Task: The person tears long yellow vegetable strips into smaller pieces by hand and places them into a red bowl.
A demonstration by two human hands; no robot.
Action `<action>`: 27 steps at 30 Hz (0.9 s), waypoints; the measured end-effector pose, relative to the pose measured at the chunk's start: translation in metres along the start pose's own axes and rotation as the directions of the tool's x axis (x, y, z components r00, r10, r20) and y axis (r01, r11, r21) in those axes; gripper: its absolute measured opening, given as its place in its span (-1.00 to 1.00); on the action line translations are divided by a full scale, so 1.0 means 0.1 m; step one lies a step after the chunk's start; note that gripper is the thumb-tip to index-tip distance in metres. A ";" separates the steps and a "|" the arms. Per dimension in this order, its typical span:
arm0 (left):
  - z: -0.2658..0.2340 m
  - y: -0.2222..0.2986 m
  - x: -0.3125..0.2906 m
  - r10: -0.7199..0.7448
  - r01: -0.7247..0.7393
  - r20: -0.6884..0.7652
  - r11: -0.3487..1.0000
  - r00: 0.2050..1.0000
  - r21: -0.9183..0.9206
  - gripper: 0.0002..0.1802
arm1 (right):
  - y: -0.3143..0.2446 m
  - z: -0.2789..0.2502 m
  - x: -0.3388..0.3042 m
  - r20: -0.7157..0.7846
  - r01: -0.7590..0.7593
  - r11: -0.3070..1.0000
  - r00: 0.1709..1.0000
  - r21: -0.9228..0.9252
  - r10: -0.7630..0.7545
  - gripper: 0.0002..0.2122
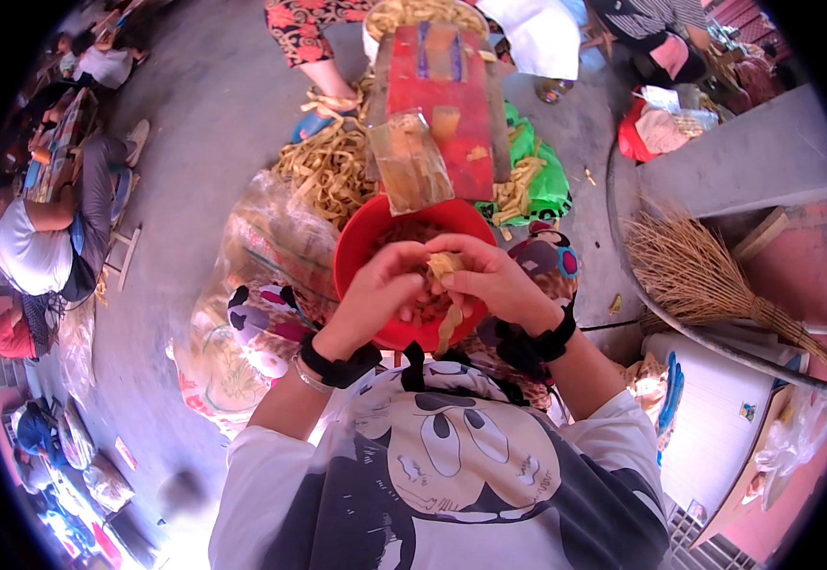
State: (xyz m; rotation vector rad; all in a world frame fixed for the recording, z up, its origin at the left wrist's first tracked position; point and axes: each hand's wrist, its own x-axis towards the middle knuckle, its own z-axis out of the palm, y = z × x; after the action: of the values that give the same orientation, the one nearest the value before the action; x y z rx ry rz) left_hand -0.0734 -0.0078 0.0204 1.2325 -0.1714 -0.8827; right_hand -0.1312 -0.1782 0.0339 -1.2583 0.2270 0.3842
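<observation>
Above a red plastic basin point(345, 261), my two hands meet at a folded pale-yellow strip point(445, 263). My right hand point(501, 277) pinches the strip between thumb and fingers. My left hand point(383, 288) is closed at its other side, with fingertips against it. A length of similar strip point(449, 330) dangles below my fingers. Small reddish-brown pieces point(411, 232) lie in the basin, partly hidden by my hands. Just beyond the basin, a clear plastic packet point(409, 163) with yellowish contents rests at the near end of a red-topped bench point(475, 178).
Loose yellow strips point(332, 157) are heaped left of the bench, and a green plastic bag point(548, 180) lies on its right. Clear plastic sheeting point(233, 351) spreads at my left. A twig broom point(708, 275) leans at right. Other people sit nearby, one point(38, 233) at left.
</observation>
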 end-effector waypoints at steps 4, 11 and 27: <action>0.03 -0.03 0.05 -0.099 0.088 0.089 0.990 0.991 0.112 -0.69 | 0.08 -0.03 -0.02 0.084 -0.021 0.998 0.996 -0.055 0.025 -0.76; -0.21 -0.31 0.14 -0.262 0.264 0.032 0.962 0.964 -0.073 -0.87 | 0.05 0.04 -0.09 -0.091 -0.061 0.998 0.994 -0.003 0.060 -0.82; 0.02 -0.10 0.09 0.131 -0.163 0.098 0.788 0.987 0.594 -0.87 | 0.33 -0.01 -0.01 -0.168 0.026 0.923 0.981 -0.385 -0.098 -0.75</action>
State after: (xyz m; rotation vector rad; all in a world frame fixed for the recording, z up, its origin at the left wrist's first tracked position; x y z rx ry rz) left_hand -0.0736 -0.0154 0.0098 1.7623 -0.6238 -0.7415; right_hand -0.1453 -0.1708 0.0049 -1.6858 0.2773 0.2628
